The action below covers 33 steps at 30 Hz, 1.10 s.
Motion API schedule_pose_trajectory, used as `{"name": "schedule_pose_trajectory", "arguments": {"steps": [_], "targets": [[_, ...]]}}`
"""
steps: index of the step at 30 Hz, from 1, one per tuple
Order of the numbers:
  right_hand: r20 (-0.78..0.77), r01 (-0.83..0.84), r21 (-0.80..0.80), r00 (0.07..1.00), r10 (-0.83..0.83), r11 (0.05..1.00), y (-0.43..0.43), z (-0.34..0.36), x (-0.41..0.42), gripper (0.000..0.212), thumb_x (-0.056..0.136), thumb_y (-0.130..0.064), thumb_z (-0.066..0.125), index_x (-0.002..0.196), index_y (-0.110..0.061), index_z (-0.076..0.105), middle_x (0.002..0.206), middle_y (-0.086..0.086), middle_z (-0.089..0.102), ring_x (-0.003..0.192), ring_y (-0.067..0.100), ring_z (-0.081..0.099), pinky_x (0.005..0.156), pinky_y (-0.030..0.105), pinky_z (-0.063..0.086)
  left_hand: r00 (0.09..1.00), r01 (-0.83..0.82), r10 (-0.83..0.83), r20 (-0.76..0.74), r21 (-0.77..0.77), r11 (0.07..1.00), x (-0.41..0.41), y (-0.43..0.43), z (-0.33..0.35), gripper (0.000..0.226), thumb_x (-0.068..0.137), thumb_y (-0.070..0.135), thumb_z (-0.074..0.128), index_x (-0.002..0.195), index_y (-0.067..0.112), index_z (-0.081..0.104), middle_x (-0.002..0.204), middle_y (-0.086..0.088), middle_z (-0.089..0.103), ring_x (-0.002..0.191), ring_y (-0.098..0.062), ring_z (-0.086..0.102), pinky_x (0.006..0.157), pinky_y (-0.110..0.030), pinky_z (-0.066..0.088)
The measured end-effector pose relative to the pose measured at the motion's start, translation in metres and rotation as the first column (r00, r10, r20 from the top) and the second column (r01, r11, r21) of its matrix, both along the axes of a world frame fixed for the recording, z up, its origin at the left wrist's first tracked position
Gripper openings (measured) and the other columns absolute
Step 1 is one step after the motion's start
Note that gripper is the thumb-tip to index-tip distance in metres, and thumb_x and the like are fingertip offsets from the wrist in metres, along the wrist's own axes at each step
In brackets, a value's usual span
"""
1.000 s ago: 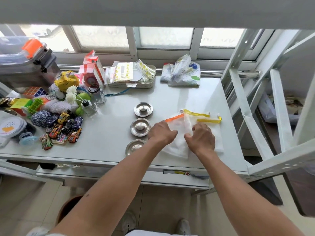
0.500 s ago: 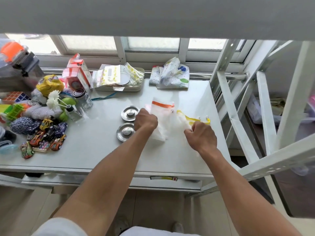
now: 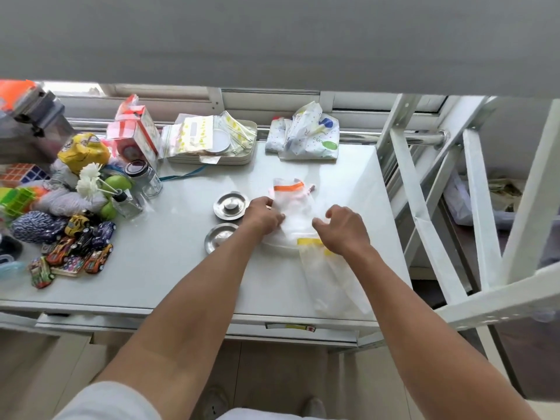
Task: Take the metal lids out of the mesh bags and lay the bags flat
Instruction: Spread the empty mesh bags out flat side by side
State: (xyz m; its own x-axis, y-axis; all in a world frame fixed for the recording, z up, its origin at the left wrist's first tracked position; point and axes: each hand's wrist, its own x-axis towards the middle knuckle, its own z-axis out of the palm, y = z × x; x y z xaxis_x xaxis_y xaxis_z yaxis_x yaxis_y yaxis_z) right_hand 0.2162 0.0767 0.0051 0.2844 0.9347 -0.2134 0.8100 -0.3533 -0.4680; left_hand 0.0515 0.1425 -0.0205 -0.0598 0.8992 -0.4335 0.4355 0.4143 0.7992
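Note:
A white mesh bag with an orange band (image 3: 292, 201) lies on the white table (image 3: 169, 268), just right of centre. My left hand (image 3: 263, 214) grips its left edge. My right hand (image 3: 344, 228) hovers over its right side, fingers curled and apart. A second white mesh bag with a yellow band (image 3: 328, 277) lies nearer me, partly under my right wrist. Two round metal lids rest left of my left hand: one with a knob (image 3: 231, 205) and one nearer me (image 3: 219, 237), partly covered by my forearm.
Toy cars (image 3: 81, 247), yarn balls, a glass jar (image 3: 145, 177) and boxes crowd the table's left. A tray of zip bags (image 3: 212, 140) and a folded patterned cloth (image 3: 306, 137) sit at the back. A white metal frame (image 3: 424, 192) stands at the table's right edge.
The orange-banded bag went from raised between my hands to lying on the table, farther back. My right hand let go of it. The yellow-banded bag now lies nearer me.

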Motion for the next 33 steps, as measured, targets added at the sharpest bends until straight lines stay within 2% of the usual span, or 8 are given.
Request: {"name": "schedule_pose_trajectory", "arguments": {"steps": [4, 6, 9, 15, 21, 25, 29, 33], "targets": [[0.058, 0.073, -0.087, 0.996, -0.068, 0.994, 0.020, -0.017, -0.005, 0.051, 0.090, -0.047, 0.048, 0.119, -0.005, 0.056, 0.126, 0.018, 0.056, 0.121, 0.038, 0.045, 0.096, 0.042, 0.041, 0.997, -0.078, 0.078, 0.020, -0.014, 0.997, 0.001, 0.000, -0.003, 0.054, 0.071, 0.045, 0.073, 0.113, 0.015, 0.062, 0.108, -0.012, 0.070, 0.095, -0.030, 0.070, 0.091, -0.045, 0.056], [0.112, 0.095, -0.123, 0.990, -0.082, 0.988, 0.026, -0.021, -0.005, 0.046, 0.089, -0.042, 0.049, 0.118, -0.006, 0.056, 0.127, 0.017, 0.056, 0.122, 0.037, 0.043, 0.095, 0.042, 0.041, 0.993, -0.121, 0.121, 0.001, -0.007, 0.993, 0.000, -0.002, 0.002, 0.045, 0.081, 0.032, 0.064, 0.121, 0.012, 0.058, 0.106, -0.012, 0.068, 0.086, -0.029, 0.068, 0.088, -0.040, 0.057], [0.143, 0.089, -0.137, 0.987, -0.069, 0.987, 0.030, -0.024, -0.005, 0.037, 0.088, -0.031, 0.048, 0.113, -0.006, 0.058, 0.125, 0.016, 0.058, 0.122, 0.037, 0.042, 0.097, 0.042, 0.041, 0.985, -0.156, 0.156, -0.076, 0.014, 0.988, -0.006, -0.003, 0.002, 0.034, 0.082, 0.014, 0.059, 0.115, 0.014, 0.058, 0.107, -0.010, 0.067, 0.096, -0.030, 0.066, 0.088, -0.036, 0.055], [0.143, 0.225, -0.023, 0.965, -0.219, 0.974, 0.017, -0.026, 0.013, 0.031, 0.080, -0.034, 0.049, 0.087, -0.006, 0.063, 0.102, 0.015, 0.066, 0.108, 0.037, 0.047, 0.087, 0.042, 0.045, 0.958, -0.208, 0.231, -0.170, 0.145, 0.967, -0.011, 0.004, -0.001, 0.013, 0.087, 0.014, 0.066, 0.098, 0.009, 0.065, 0.098, -0.006, 0.068, 0.089, -0.022, 0.060, 0.076, -0.026, 0.042], [0.167, 0.278, 0.011, 0.947, -0.276, 0.961, 0.003, -0.025, 0.025, 0.032, 0.079, -0.037, 0.051, 0.078, -0.007, 0.062, 0.089, 0.011, 0.064, 0.106, 0.036, 0.046, 0.085, 0.042, 0.041, 0.920, -0.053, 0.165, -0.356, 0.303, 0.952, -0.003, 0.000, 0.002, 0.014, 0.090, 0.007, 0.055, 0.096, 0.007, 0.068, 0.099, -0.012, 0.072, 0.096, -0.029, 0.064, 0.072, -0.027, 0.041], [0.157, 0.273, -0.001, 0.950, -0.269, 0.962, 0.000, -0.023, 0.023, 0.028, 0.076, -0.035, 0.051, 0.073, -0.009, 0.059, 0.082, 0.008, 0.060, 0.104, 0.035, 0.046, 0.084, 0.042, 0.041, 0.824, 0.189, -0.002, -0.566, 0.272, 0.944, -0.002, -0.009, -0.005, 0.026, 0.093, 0.017, 0.056, 0.114, 0.006, 0.067, 0.123, -0.019, 0.061, 0.112, -0.034, 0.060, 0.093, -0.035, 0.045], [0.163, 0.285, -0.001, 0.946, -0.282, 0.958, -0.002, -0.022, 0.022, 0.028, 0.074, -0.034, 0.050, 0.074, -0.008, 0.060, 0.085, 0.009, 0.062, 0.104, 0.034, 0.046, 0.084, 0.042, 0.040, 0.599, 0.594, -0.204, -0.774, 0.258, 0.762, 0.004, -0.027, -0.015, 0.035, 0.096, 0.032, 0.048, 0.124, 0.016, 0.062, 0.153, -0.017, 0.033, 0.137, -0.033, 0.035, 0.107, -0.042, 0.039], [0.161, 0.302, -0.001, 0.941, -0.298, 0.953, -0.006, -0.022, 0.022, 0.025, 0.072, -0.032, 0.051, 0.072, -0.009, 0.059, 0.082, 0.008, 0.060, 0.104, 0.034, 0.046, 0.083, 0.041, 0.038, 0.495, 0.682, -0.442, -0.748, 0.020, 0.731, 0.005, -0.038, -0.030, 0.053, 0.102, 0.043, 0.028, 0.152, 0.026, 0.024, 0.165, -0.011, 0.010, 0.151, -0.029, 0.007, 0.118, -0.045, 0.019]]}}
